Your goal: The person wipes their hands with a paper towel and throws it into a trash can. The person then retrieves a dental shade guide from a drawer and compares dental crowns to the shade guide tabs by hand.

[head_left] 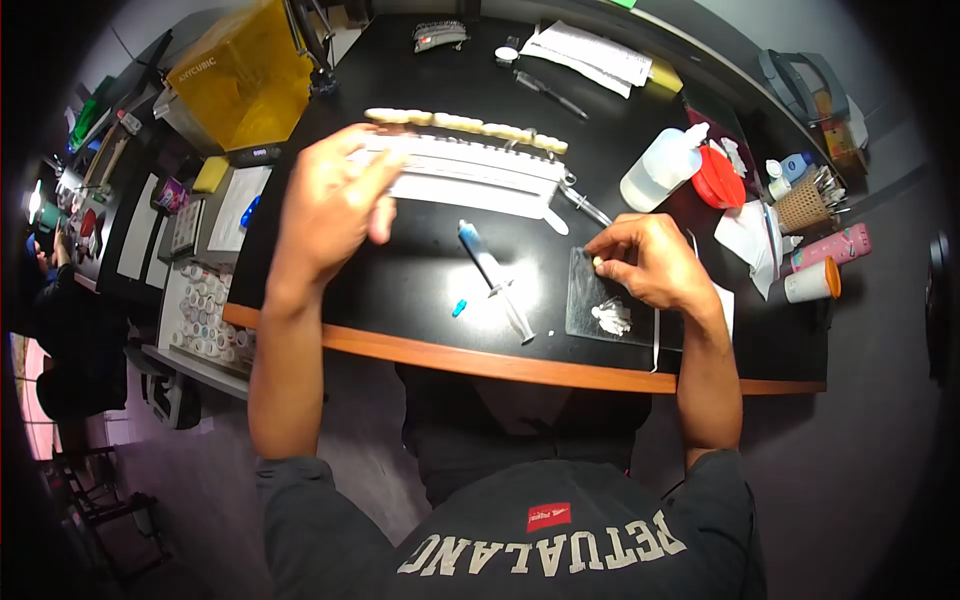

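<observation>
My left hand (345,200) is at the left end of a long white tooth shade guide (470,180), its fingers bent over the top and the thumb hanging by the lower edge. A row of cream tooth-shaped tabs (465,123) runs along the guide's far side. My right hand (655,262) is closed in a pinch above a dark slab (585,300); a small pale bit shows at the fingertips, too small to name. Below the fingers, white paste-like material (611,317) lies on the slab. Between my hands rests a syringe (492,275) with blue contents, near its small blue cap (459,308).
A clear squeeze bottle (655,170) and a red round container (718,178) stand right of the guide. Beyond lie a black pen (550,94) and a white packet (588,55). At left are a yellow box (240,80) and several small jars (205,315). The table's wooden edge (480,363) is nearest me.
</observation>
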Available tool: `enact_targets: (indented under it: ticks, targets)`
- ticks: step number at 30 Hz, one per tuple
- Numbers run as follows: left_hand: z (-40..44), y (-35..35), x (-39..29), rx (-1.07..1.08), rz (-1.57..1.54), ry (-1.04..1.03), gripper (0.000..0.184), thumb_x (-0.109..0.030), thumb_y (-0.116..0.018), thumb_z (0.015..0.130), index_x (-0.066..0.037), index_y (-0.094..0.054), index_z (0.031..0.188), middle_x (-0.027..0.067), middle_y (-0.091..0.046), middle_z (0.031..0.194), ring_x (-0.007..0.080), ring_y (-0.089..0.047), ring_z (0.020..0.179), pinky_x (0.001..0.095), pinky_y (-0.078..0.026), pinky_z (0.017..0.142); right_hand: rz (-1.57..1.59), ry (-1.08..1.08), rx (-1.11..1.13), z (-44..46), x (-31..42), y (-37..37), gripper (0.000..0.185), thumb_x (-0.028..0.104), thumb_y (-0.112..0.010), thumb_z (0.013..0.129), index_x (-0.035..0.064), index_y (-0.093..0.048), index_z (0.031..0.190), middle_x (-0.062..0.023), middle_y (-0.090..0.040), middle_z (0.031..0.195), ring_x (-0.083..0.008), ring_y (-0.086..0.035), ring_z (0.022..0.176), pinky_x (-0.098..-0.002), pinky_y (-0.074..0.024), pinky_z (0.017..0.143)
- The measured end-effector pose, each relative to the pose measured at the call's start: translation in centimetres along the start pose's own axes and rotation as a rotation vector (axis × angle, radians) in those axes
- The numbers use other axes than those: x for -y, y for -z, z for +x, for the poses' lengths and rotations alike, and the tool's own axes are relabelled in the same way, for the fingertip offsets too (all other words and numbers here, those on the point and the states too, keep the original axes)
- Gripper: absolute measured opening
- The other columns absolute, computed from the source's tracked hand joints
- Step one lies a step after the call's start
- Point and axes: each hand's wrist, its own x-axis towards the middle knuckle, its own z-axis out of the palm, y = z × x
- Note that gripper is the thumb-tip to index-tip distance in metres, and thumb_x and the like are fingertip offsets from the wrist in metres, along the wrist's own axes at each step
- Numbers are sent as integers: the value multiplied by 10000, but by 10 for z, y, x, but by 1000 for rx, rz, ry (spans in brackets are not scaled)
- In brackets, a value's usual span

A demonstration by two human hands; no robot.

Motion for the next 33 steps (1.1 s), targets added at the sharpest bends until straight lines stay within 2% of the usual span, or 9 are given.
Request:
enact_targets:
  ticks: [2, 3, 7, 12, 15, 16, 19, 26, 33]
  targets:
    - [26, -12, 11, 74, 11, 63, 139, -123, -664, 992, -7, -648, 918, -9, -588, 632, 53, -479, 416, 237, -498, 558, -32, 7, -13, -1, 3, 2, 174, -19, -785, 760, -12, -782, 934, -137, -725, 807, -230, -729, 744, -341, -559, 700]
    - [35, -18, 13, 113, 6, 81, 187, -136, -669, 992, -26, -615, 852, -14, -573, 626, 50, -483, 417, 245, -507, 556, -28, 46, -14, -2, 1, 3, 176, -31, -799, 739, -9, -788, 913, -141, -729, 822, -245, -722, 744, -345, -560, 698]
    - [46, -27, 21, 163, -71, 167, 258, -180, -664, 1002, -62, -565, 795, -39, -497, 598, 47, -440, 401, 254, -495, 527, -89, 36, -13, -3, -3, 3, 175, 0, -837, 728, 8, -800, 898, -150, -722, 840, -273, -705, 745, -367, -552, 691]
    - [44, -25, 28, 170, -114, 216, 230, -186, -654, 1007, -23, -593, 858, -22, -547, 667, 34, -430, 400, 249, -499, 525, -88, -68, 11, -3, 6, 3, 176, 45, -837, 775, 6, -794, 941, -153, -719, 843, -275, -704, 748, -379, -553, 697]
    - [45, -25, 33, 176, -157, 238, 213, -158, -638, 994, 40, -647, 917, -6, -543, 571, 64, -476, 409, 267, -517, 544, -119, -55, 10, -3, 7, 3, 199, 49, -834, 780, 5, -790, 968, -158, -719, 850, -275, -708, 753, -380, -561, 707]
    - [44, -24, 33, 201, -157, 248, 232, -175, -651, 1009, 55, -628, 986, -10, -574, 704, 27, -431, 395, 243, -517, 529, -124, -59, 13, -3, 8, 4, 205, 44, -833, 777, -6, -786, 971, -165, -720, 860, -279, -713, 762, -381, -569, 719]
    - [44, -26, 30, 217, -192, 258, 223, -163, -643, 1012, 60, -632, 1000, -7, -585, 705, 26, -429, 388, 243, -518, 526, -99, -49, 11, -5, 9, 5, 213, 68, -832, 785, -12, -784, 976, -166, -718, 857, -280, -719, 775, -384, -572, 723]
    - [41, -25, 29, 251, -226, 264, 228, -147, -625, 1020, 79, -644, 1040, 9, -612, 703, 32, -431, 376, 248, -530, 518, -58, 5, -239, -4, 16, 4, 208, 102, -819, 818, -9, -787, 992, -140, -728, 853, -232, -663, 660, -326, -510, 628]
    - [40, -27, 30, 285, -217, 272, 262, -133, -605, 1023, 114, -643, 1102, 57, -671, 744, 52, -495, 397, 241, -546, 538, 119, 118, -382, 0, 14, -6, 223, 66, -786, 859, -33, -773, 1058, -155, -761, 887, -211, -722, 740, -307, -531, 665]
